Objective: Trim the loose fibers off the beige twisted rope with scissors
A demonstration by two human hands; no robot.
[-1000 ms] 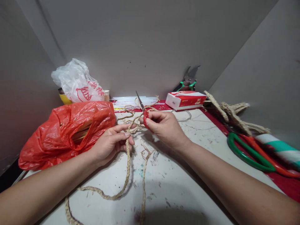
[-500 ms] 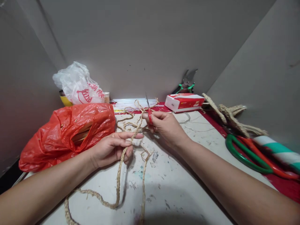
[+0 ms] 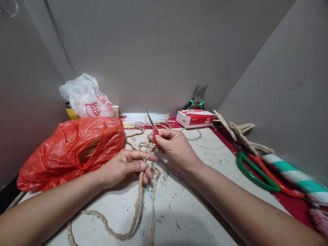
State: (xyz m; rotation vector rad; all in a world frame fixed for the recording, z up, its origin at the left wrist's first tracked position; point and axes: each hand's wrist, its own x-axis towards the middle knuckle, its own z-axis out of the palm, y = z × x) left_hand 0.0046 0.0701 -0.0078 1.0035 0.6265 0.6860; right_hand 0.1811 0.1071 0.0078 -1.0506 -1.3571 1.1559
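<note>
A braided straw cord [image 3: 138, 201] runs up from the front of the white table through my left hand [image 3: 129, 166], whose thumb and fingers pinch it. Just beyond and to the right, my right hand [image 3: 174, 145] grips small red-handled scissors [image 3: 155, 133], their blades pointing up and away to the left. The cord's upper part passes close beside the scissors' handles. Loose loops of cord [image 3: 135, 135] lie behind the hands, and a thinner strand [image 3: 153, 201] hangs down between the forearms.
A red plastic bag [image 3: 58, 153] with wooden pieces sits left, a white bag [image 3: 84, 97] behind it. Clear sticks [image 3: 140, 118], a red-white box [image 3: 196, 119] and pruners [image 3: 198, 97] stand at the back. Large green-and-orange-handled scissors [image 3: 256, 177], braids [image 3: 241, 131] and a striped roll [image 3: 297, 176] lie right.
My left hand has slid slightly right and now pinches the cord with its thumb. The small scissors have tilted left, and my right hand is a little lower and further left.
</note>
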